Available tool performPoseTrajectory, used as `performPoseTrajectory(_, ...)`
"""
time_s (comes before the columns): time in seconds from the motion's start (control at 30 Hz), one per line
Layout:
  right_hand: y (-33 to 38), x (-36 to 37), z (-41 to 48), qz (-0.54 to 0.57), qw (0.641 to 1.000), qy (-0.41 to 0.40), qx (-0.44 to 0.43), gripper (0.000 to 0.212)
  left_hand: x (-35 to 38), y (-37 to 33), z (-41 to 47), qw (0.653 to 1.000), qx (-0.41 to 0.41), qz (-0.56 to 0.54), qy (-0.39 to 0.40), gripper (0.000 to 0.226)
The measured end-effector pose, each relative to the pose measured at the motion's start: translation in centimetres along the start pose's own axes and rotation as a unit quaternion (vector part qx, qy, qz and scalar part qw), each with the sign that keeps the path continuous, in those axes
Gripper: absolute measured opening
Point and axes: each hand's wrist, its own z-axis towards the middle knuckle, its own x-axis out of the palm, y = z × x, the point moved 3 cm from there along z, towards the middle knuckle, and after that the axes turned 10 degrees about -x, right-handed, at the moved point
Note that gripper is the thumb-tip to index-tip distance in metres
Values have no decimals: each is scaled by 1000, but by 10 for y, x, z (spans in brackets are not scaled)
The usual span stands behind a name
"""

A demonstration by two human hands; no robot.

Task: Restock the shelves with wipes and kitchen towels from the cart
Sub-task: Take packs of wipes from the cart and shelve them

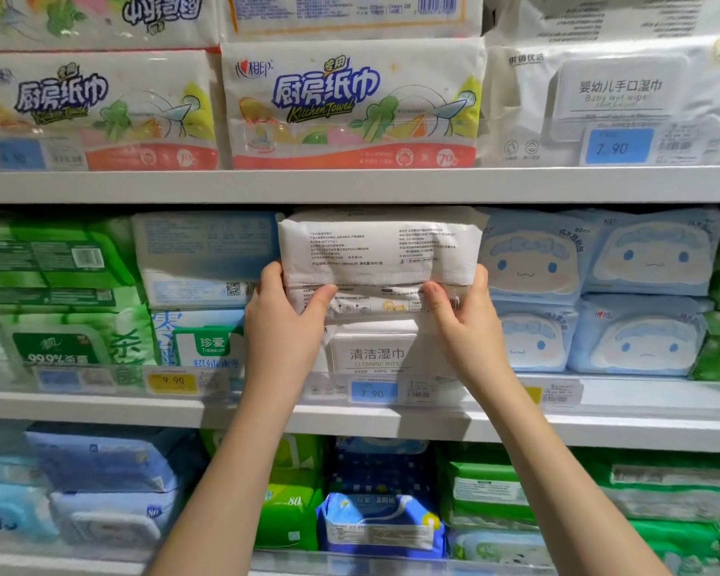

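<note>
A white pack of cleaning wipes [377, 251], its printed back facing me, lies on top of another white pack of cleaning wipes [373, 353] on the middle shelf [100, 403]. My left hand [285, 322] grips its left end, thumb across the front. My right hand [464, 322] grips its right end the same way. The top pack sits partly in the gap between blue-white packs on the left and pale blue cartoon packs on the right. Kitchen towel packs [352, 106] fill the shelf above. The cart is out of view.
Baby wet wipes [612, 101] stand at the upper right. Green wipes packs [55, 293] and blue-white packs [204, 259] are left of my hands, pale blue cartoon packs [599, 293] to the right. The bottom shelf holds blue and green packs [375, 517]. Price tags [373, 392] line the shelf edges.
</note>
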Motion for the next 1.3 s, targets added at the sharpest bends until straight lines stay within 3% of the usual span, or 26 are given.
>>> performPoseTrajectory(0.1, 2, 0, 0, 1, 1000, 5, 3, 29, 0, 1, 0, 1000, -7, -9, 1, 37)
performPoseTrajectory(0.2, 6, -5, 0, 15, 999, 31, 16, 41, 2, 1, -4, 1000, -10, -7, -3, 37)
performPoseTrajectory(0.33, 3, -25, -16, -128, 989, 40, 64, 56, -1, 9, -9, 1000, -19, 20, 0, 53)
performPoseTrajectory(0.43, -3, -41, -40, -104, 986, 20, 132, 63, -8, 19, -12, 1000, -14, 12, 5, 50)
performPoseTrajectory(0.53, -5, -35, -45, -133, 986, 55, 79, 31, -14, 24, -19, 1000, -12, -3, 23, 42)
performPoseTrajectory(0.63, -4, -28, -40, -187, 981, 42, 42, 37, -12, 32, -25, 997, -9, 17, 74, 42)
performPoseTrajectory(0.7, -5, -27, -40, -178, 984, 21, 26, 34, -9, 37, -27, 995, -4, 30, 92, 54)
performPoseTrajectory(0.9, -8, -29, -40, -148, 989, 17, -4, 34, 1, 45, -30, 998, 21, 59, 29, 72)
performPoseTrajectory(1.07, -10, -29, -40, -147, 988, 26, -23, 41, 5, 54, -21, 998, 27, 38, 31, 68)
performPoseTrajectory(1.3, -13, -23, -39, -127, 991, 34, -40, 35, 7, 62, -17, 999, 35, 23, 15, 65)
